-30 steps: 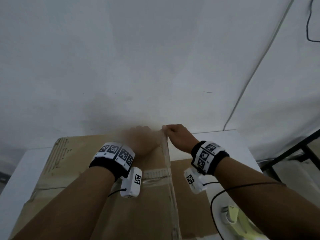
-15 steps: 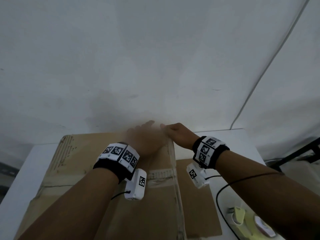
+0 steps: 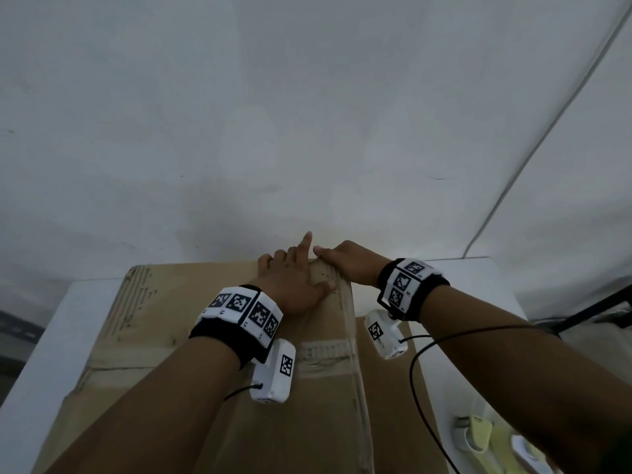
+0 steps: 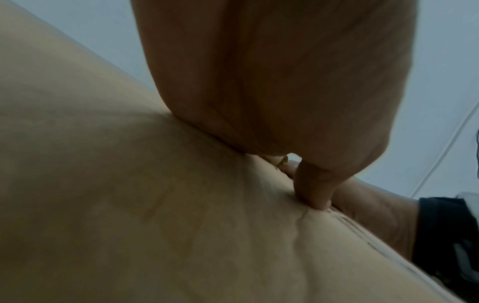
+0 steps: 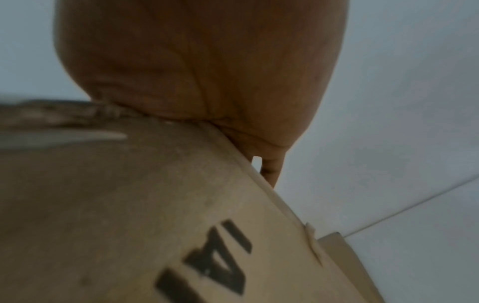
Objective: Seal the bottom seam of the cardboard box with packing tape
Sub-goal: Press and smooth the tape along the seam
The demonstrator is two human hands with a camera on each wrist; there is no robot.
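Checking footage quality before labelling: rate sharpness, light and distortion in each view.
Head view: dim, sharp, wide-angle bend in the wall line; left hand and right hand clear on the cardboard box. Left wrist view: dark, soft, palm fills it. Right wrist view: blurred, box lettering readable.

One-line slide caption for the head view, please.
Both hands, left hand and right hand, press clear tape onto the cardboard box at its far edge.

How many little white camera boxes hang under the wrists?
2. One small white plastic camera box hangs under the left wrist, over the brown cardboard box; the other hangs under the right wrist.
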